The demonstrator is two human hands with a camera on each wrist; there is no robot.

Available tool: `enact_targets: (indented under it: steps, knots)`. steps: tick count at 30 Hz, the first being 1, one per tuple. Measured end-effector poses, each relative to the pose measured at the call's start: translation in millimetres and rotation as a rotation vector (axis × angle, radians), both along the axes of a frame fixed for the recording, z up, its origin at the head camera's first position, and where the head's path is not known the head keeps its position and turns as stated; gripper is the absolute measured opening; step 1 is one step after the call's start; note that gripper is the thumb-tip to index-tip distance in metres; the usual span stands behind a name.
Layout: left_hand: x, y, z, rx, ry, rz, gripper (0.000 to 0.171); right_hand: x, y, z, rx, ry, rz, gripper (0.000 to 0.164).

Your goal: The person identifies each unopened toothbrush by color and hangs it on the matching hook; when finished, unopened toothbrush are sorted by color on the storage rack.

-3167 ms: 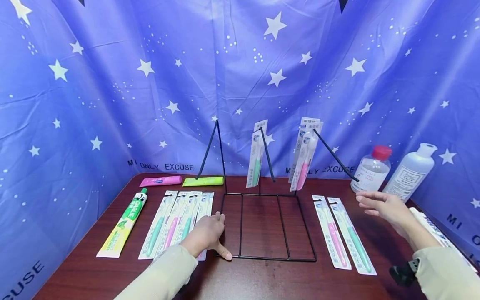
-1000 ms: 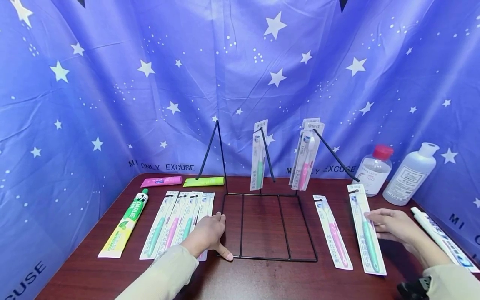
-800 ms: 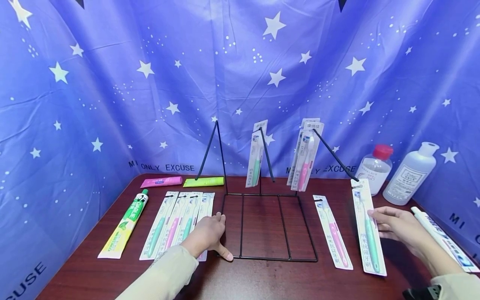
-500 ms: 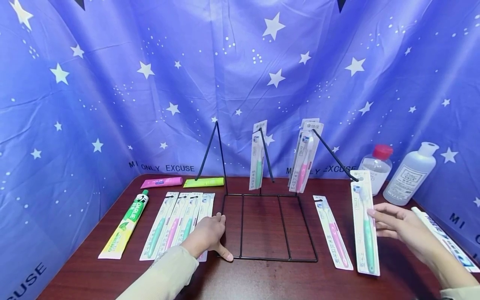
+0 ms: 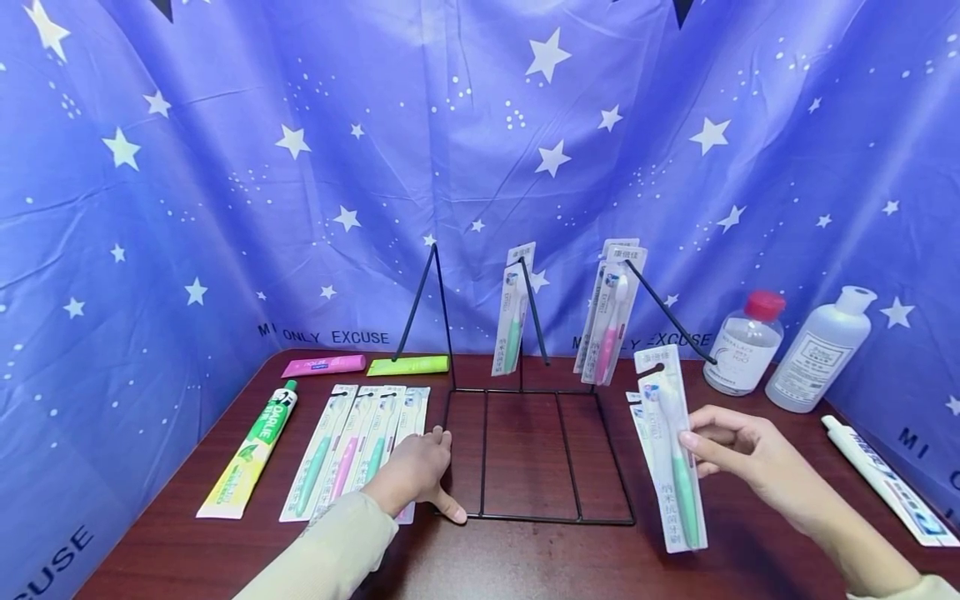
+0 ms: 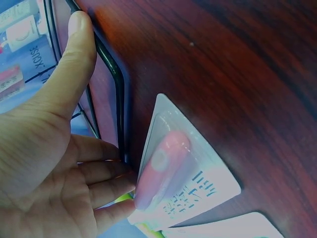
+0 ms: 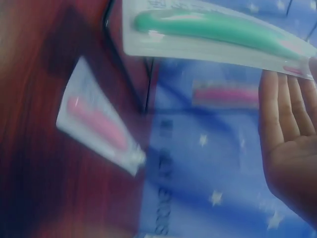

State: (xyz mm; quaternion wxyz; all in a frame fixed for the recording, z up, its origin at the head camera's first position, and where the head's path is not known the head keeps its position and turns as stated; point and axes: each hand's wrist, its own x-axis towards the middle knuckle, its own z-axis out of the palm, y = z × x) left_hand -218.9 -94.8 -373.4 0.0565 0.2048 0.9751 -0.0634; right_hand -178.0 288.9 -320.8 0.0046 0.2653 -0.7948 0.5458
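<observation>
My right hand (image 5: 738, 450) pinches a packaged toothbrush with a green handle (image 5: 677, 458) by its right edge, thumb in front. The pack stands nearly upright above the table, partly covering a packaged pink toothbrush (image 5: 639, 425). That pink one shows more fully in the right wrist view. At the left front corner of a black wire rack (image 5: 557, 520), my left hand (image 5: 411, 471) rests with its thumb on the front wire and its fingers extended along the side. A packaged pink toothbrush (image 6: 166, 163) lies beside those fingers. Packaged toothbrushes hang on the rack's middle hook (image 5: 513, 321) and right hook (image 5: 611, 321).
Several packaged toothbrushes (image 5: 322, 454) lie left of the rack. Toothpaste tubes lie farther left, a green-yellow one (image 5: 247, 454) and a pink one (image 5: 322, 365). Right of the rack stand a red-capped bottle (image 5: 742, 350) and a white bottle (image 5: 821, 350); a white tube (image 5: 888, 479) lies nearby.
My right hand took hold of the green toothbrush pack, raised it from the table and carried it left, in front of the pink one. My left hand stayed on the rack.
</observation>
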Motion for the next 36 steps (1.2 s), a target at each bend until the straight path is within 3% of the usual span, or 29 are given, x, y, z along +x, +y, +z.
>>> enact_targets:
  steps: [9, 15, 21, 28, 36]
  knots:
    - [-0.5, -1.3, -1.0, 0.002, 0.004, -0.002, 0.118, 14.5, -41.7, 16.6, -0.04, 0.127, 0.106, 0.02]
    - [-1.1, -1.8, -1.5, 0.011, 0.011, -0.011, 0.119, 21.3, -65.5, 22.3, -0.129, 0.192, 0.189, 0.027]
    - [-0.5, -1.8, -1.2, -0.017, 0.03, -0.015, 0.12, 27.0, -88.6, 30.3, -0.099, 0.212, 0.182, 0.026]
    - [-1.5, -1.7, -1.3, -0.029, 0.029, -0.009, 0.121, 22.0, -104.2, 31.2, -0.076, 0.257, 0.13, 0.022]
    - [-1.3, -2.3, -1.2, -0.043, 0.019, -0.01, 0.121, 16.3, -116.7, 33.1, -0.087, 0.174, 0.061, 0.015]
